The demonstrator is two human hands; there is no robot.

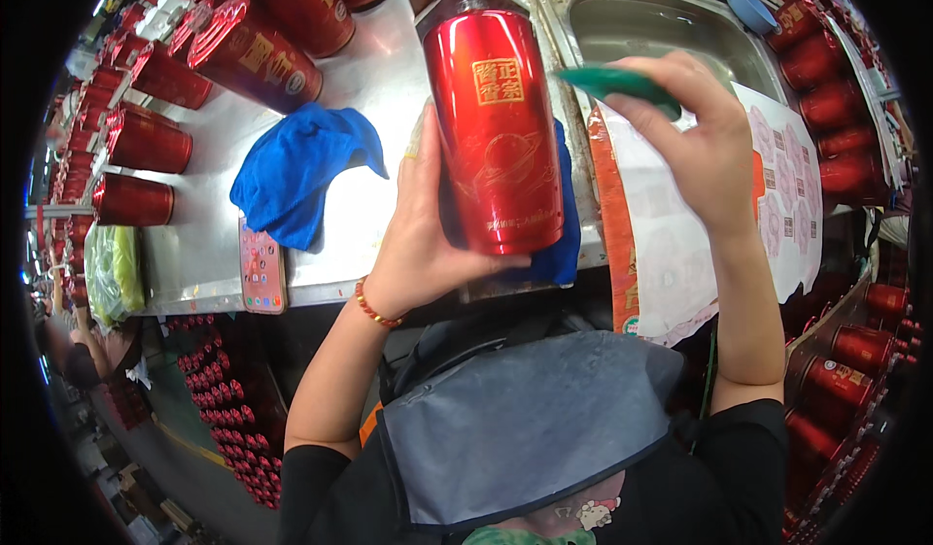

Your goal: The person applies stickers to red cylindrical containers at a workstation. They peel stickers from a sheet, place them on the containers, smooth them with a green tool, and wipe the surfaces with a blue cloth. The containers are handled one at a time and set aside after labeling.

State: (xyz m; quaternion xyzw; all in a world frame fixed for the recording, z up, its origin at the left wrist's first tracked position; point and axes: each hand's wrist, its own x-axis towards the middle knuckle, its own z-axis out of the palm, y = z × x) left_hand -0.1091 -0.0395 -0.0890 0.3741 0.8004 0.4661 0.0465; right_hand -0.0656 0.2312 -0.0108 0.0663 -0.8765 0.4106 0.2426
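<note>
A glossy red bottle (498, 156) sits in front of you over the metal worktop (199, 254), its neck pointing away and its base toward you, a gold square emblem and fine gold line drawing facing up. Your left hand (413, 239) cups it, fingers along its left side and thumb at the base; a strip of yellowish tape wraps one finger, and a beaded bracelet (377, 304) circles your wrist. Your right hand (702, 122) pinches a flat green tool (622, 86) between thumb and fingers, its pointed tip just beside the bottle's right side; whether the two touch, you cannot tell from this angle.

A blue cloth (303, 168) lies crumpled to the bottle's left, near a phone (262, 271) with its screen lit at the worktop's front edge. More blue fabric (570, 220) shows partly behind the bottle. Beneath your right forearm spread white printed sheets (666, 244), with a steel sink (671, 40) beyond and a blue bowl (751, 8) at its far right. Other red containers (258, 54) crowd the left, and more line racks at right. A grey apron (535, 424) covers your front.
</note>
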